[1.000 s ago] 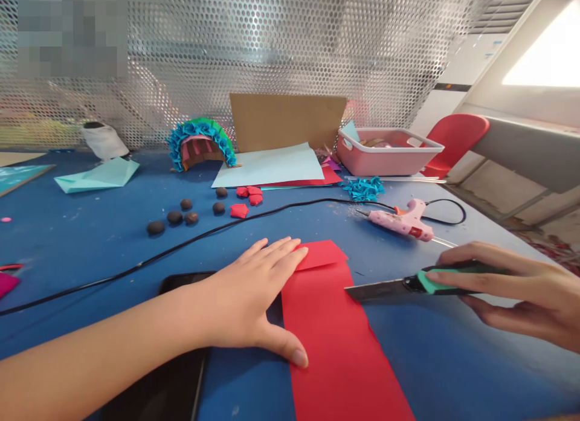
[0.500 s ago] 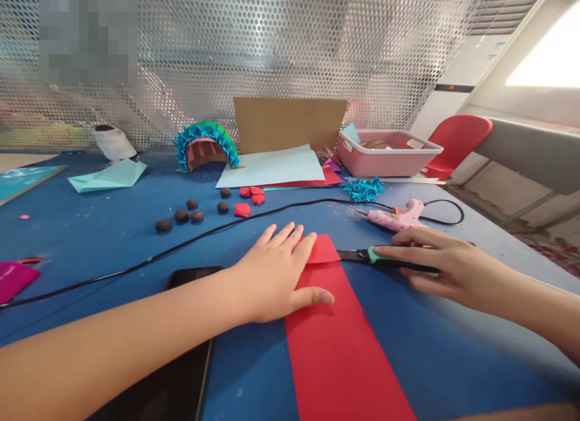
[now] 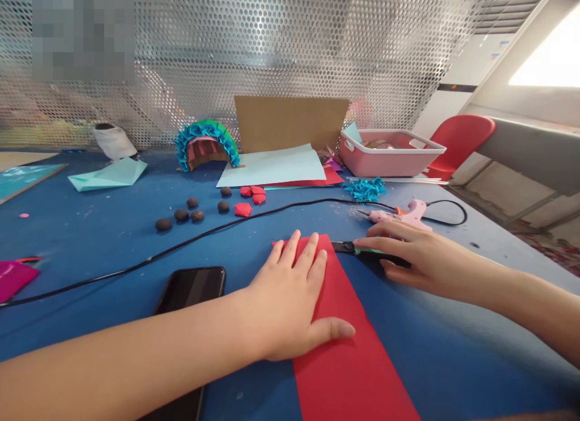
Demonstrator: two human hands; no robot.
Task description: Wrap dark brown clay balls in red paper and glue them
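A long strip of red paper (image 3: 357, 354) lies on the blue table, its far end flat under my left hand (image 3: 296, 300). The fingers of that hand are spread and press on the paper, with the thumb out to the right. Just right of the paper's far end lies a cutter (image 3: 371, 250) with a green part and a dark blade, its tip at or under the paper edge. My right hand (image 3: 421, 258) has its fingers closed round the cutter's handle from above. Part of the handle is hidden by the hand.
A black phone (image 3: 193, 288) lies under my left forearm. A black cable (image 3: 217, 229) crosses the table to a pink glue gun (image 3: 401, 215). Beyond are dark balls (image 3: 181, 215), red folded pieces (image 3: 243, 209), a blue-fringed arch (image 3: 206, 137) and a pink basket (image 3: 389, 161).
The folded flap at the paper's far end now lies open. My left hand has moved slightly nearer and right. My right hand and the cutter have shifted left.
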